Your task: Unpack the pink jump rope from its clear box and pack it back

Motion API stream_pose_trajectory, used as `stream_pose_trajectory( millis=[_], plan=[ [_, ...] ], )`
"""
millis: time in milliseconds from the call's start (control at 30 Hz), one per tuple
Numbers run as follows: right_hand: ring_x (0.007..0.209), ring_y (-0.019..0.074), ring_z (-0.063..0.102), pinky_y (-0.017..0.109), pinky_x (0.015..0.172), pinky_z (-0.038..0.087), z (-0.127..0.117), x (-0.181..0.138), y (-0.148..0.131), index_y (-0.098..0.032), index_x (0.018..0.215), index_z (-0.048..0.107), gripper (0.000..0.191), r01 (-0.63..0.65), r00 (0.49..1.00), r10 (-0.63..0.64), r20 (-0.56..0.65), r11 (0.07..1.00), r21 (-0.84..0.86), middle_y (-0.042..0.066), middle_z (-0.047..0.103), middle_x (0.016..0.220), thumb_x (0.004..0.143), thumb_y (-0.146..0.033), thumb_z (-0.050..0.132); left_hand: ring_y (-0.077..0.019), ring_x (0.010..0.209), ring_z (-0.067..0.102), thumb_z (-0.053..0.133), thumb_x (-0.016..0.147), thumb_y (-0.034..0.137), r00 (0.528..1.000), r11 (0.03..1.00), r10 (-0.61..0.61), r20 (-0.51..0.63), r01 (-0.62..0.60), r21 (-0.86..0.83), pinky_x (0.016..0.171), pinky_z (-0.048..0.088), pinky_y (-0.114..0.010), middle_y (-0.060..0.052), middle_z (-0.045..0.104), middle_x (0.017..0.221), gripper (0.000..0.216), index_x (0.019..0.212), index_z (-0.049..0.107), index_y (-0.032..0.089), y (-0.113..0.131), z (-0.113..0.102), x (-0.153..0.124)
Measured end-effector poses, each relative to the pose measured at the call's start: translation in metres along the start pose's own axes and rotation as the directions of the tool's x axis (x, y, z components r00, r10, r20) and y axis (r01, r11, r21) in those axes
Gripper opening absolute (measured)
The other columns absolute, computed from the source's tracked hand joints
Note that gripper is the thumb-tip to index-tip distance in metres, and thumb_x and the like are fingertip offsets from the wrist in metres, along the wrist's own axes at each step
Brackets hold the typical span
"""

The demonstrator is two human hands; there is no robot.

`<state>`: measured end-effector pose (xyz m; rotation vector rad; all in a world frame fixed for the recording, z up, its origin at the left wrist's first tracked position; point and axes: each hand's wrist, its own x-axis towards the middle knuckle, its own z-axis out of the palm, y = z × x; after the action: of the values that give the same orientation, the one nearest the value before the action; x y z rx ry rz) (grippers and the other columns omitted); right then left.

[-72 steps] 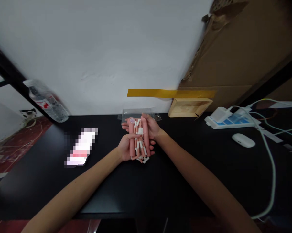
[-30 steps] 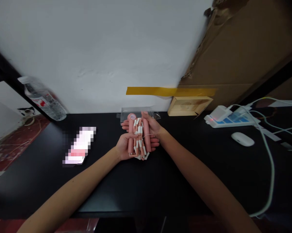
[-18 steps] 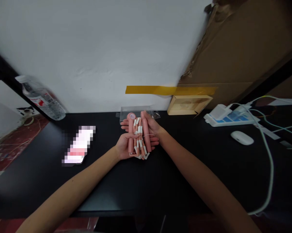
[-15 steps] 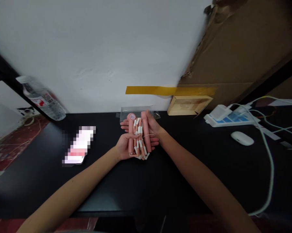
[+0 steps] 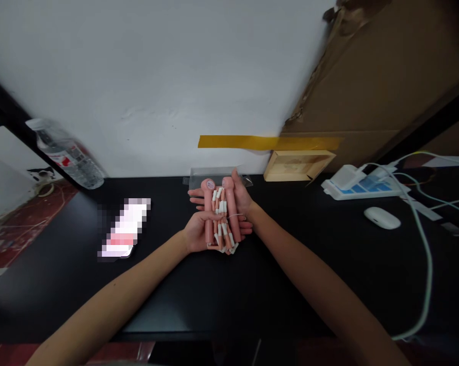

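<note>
**A:** While the head view is being gone over, what is being gripped?

**B:** A pink bundle (image 5: 221, 216) is being held by both hands. Two pink handles (image 5: 207, 211) are being kept side by side in it, and pink and white beads (image 5: 220, 206) are being bunched between them.

**A:** How is the left hand being used?

**B:** The left hand (image 5: 197, 235) is being cupped under the bundle's near end, nearer than the clear box (image 5: 210, 175). Its thumb is being pressed across the handles, and its fingers (image 5: 245, 230) are being curled up on the bundle's right side.

**A:** And the right hand?

**B:** The right hand (image 5: 241, 199) is being closed round the bundle's far end, just in front of the clear box. Its fingertips (image 5: 194, 195) are being shown past the left handle.

**A:** Where is the bundle being kept?

**B:** It is being held over the black table (image 5: 252, 295), just in front of the clear box. Whether the box is being touched cannot be told.

**A:** What else is being shown around that box?

**B:** A water bottle (image 5: 67, 155) is being shown well to its left, and a blurred flat object (image 5: 124, 229) to its left and nearer. A wooden tray (image 5: 298, 165) is being shown just to its right. A power strip (image 5: 361, 185) is being shown farther right, and a white mouse (image 5: 381, 218) is being shown right and nearer. A strip of yellow tape (image 5: 252, 142) is being shown on the wall just above it.
</note>
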<state>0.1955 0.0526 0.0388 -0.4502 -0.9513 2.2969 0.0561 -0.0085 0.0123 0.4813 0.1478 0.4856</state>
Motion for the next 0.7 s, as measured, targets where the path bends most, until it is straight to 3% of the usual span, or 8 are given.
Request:
stream_pose_trajectory(
  millis=[200,400,700],
  plan=[
    [0.118,0.0321,0.065,0.046,0.092,0.058,0.0096,-0.0042,-0.0011,-0.009,0.114,0.067,0.109,-0.051,0.998,0.050,-0.041,0.999,-0.018,0.024,0.070,0.120,0.080,-0.093,0.007,-0.0321,0.126,0.060,0.049,0.087,0.025,1.000,0.999,-0.001,-0.013,0.001,0.040,0.113,0.033,-0.045,-0.024,0.069,0.122,0.047,0.122,0.064,-0.001,-0.0024,-0.0030,0.0004],
    [0.119,0.0311,0.065,0.045,0.095,0.057,0.0087,-0.0034,0.0008,-0.010,0.112,0.068,0.104,0.010,0.999,-0.010,-0.041,1.000,-0.005,0.022,0.070,0.120,0.081,-0.091,0.010,-0.0339,0.129,0.057,0.054,0.078,0.023,0.999,0.998,-0.015,-0.039,0.017,0.061,0.110,0.035,-0.046,-0.023,0.068,0.125,0.057,0.130,0.060,0.000,-0.0011,-0.0025,0.0001],
    [0.114,0.0316,0.067,0.049,0.090,0.058,0.0056,0.0019,0.0008,-0.008,0.120,0.064,0.107,0.004,0.999,-0.003,-0.040,1.000,0.026,0.023,0.072,0.110,0.086,-0.084,-0.003,-0.0380,0.119,0.064,0.053,0.074,0.024,0.998,1.000,-0.028,-0.057,0.028,-0.003,0.103,0.041,-0.053,-0.022,0.068,0.124,0.069,0.140,0.053,0.003,0.0001,-0.0064,-0.0002]
  ],
)
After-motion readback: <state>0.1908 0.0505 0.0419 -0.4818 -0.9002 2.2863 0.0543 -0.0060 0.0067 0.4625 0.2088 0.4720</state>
